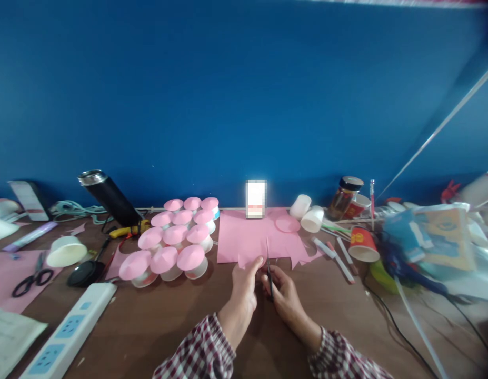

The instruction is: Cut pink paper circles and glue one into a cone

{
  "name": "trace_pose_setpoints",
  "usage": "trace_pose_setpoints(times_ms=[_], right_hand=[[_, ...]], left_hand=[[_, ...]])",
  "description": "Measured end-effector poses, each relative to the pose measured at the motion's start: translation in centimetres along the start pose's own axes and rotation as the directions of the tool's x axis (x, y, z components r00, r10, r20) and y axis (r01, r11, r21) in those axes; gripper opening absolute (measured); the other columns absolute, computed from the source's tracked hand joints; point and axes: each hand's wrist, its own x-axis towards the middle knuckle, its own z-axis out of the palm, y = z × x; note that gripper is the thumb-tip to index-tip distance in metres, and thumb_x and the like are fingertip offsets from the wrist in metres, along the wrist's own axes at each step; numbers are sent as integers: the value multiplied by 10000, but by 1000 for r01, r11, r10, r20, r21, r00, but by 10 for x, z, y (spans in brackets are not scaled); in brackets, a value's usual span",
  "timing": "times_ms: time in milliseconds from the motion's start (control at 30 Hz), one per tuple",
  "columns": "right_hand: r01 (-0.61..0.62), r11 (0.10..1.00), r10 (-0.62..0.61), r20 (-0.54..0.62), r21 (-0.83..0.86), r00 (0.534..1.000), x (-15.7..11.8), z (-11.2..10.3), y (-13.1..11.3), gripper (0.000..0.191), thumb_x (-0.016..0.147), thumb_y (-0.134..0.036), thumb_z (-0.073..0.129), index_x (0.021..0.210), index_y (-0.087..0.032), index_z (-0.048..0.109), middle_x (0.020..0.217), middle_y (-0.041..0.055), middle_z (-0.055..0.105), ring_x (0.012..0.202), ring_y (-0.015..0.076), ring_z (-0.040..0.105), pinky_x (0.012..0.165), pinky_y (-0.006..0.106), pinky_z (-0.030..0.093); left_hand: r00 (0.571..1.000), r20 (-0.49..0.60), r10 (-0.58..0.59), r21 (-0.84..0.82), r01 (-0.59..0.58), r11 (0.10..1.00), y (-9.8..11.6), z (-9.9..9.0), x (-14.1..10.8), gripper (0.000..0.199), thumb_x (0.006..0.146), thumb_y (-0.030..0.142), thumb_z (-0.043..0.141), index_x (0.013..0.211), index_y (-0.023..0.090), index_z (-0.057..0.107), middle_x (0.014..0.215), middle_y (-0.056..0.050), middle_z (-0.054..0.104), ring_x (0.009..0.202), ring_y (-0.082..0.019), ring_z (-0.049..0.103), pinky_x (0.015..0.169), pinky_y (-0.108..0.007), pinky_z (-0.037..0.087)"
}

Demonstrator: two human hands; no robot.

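My right hand (283,295) is wrapped round a pair of scissors (268,258), whose blades point away from me over the front edge of a pink sheet of paper (239,234). Beside it, my left hand (246,289) pinches that paper's front edge, thumb on top; its other fingers are partly hidden. The sheet's right side is cut ragged, and a pink paper disc (288,223) lies there. To the left stand rows of small paper cups, each topped with a pink paper cone (163,260).
White cups (312,219), pens (344,268), a red cup (364,244) and a dark-lidded jar (344,197) stand or lie right. Left are a power strip (70,329), a black flask (109,197) and other scissors (32,279). A phone (255,199) leans against the blue wall.
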Motion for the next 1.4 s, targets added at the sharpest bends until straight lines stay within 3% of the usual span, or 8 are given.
trace_pose_setpoints(times_ms=[600, 867, 1067, 1400], right_hand=[[-12, 1000, 12, 13, -20, 1000, 0, -3, 0, 302, 856, -427, 586, 1003, -166, 632, 591, -19, 512, 535, 125, 464, 472, 208, 378], [-21, 995, 23, -21, 101, 1000, 3, 0, -2, 327, 820, -453, 627, 943, -150, 635, 603, -20, 507, 533, 102, 449, 473, 196, 373], [-20, 992, 24, -26, 125, 999, 4, 2, -1, 308, 832, -441, 620, 943, -154, 636, 637, -13, 522, 549, 99, 445, 481, 191, 376], [-23, 996, 26, -32, 91, 999, 3, 2, -2, 308, 823, -442, 630, 954, -163, 636, 669, -4, 560, 570, 109, 484, 511, 203, 407]], left_hand=[[1000, 7, -11, 2, 11, 1000, 6, 2, -4, 303, 543, 237, 811, 728, 114, 606, 639, -53, 648, 532, -161, 614, 475, -262, 481], [990, 143, -6, -24, 10, 1000, 6, 4, -12, 276, 530, 225, 779, 681, 135, 566, 462, 35, 528, 361, -123, 498, 337, -234, 387], [992, 110, -57, -58, 64, 996, 3, 5, -11, 268, 522, 243, 791, 590, 128, 559, 446, 16, 536, 353, -120, 505, 347, -227, 381], [997, 49, -58, -94, 62, 994, -2, 3, -7, 320, 521, 297, 824, 618, 126, 572, 453, 21, 540, 369, -124, 514, 344, -227, 375]])
